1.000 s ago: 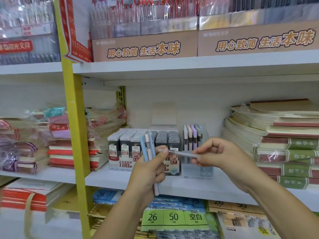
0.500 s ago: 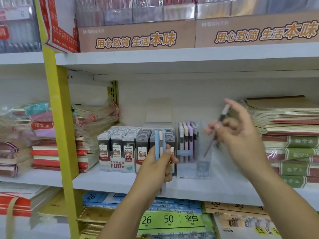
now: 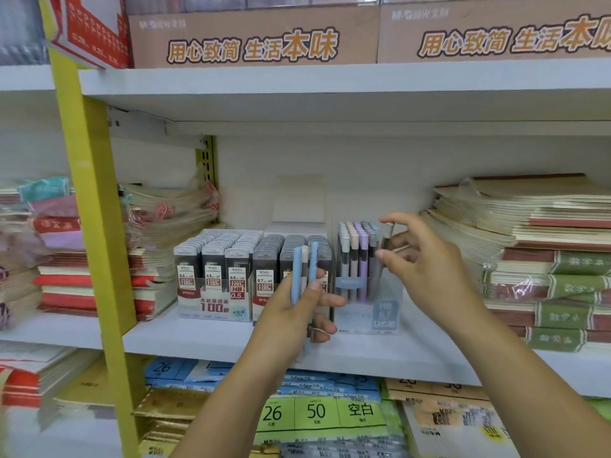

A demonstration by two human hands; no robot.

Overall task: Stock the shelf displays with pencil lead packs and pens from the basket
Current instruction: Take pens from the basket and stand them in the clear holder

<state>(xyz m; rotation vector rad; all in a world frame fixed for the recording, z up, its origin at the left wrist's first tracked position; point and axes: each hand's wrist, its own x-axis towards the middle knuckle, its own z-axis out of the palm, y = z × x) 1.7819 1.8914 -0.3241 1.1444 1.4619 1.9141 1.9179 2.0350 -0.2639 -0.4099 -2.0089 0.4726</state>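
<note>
On the middle shelf, in the clear pen display at 3 o'clock of the lead packs — right hand pinches a grey pen upright over its right-hand row; left hand grips spare pens. Risk: tip misses the gap and topples neighbours — or the bundle slips

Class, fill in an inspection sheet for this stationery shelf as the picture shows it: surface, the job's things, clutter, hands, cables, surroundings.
Surface: white shelf board, bare along its front.
Job's things: lead packs standing in rows in their display; clear pen holder right of them, holding pastel pens; basket not in view.
Clutter: notebook stacks on both sides of the displays, some wrapped.
Hands: left hand grips a bunch of pens upright; right hand pinches one grey pen at the holder's right side.
Cables: nothing seen.
Surroundings: yellow upright at left; brown cardboard boxes on the shelf above; paper packs below.
</note>
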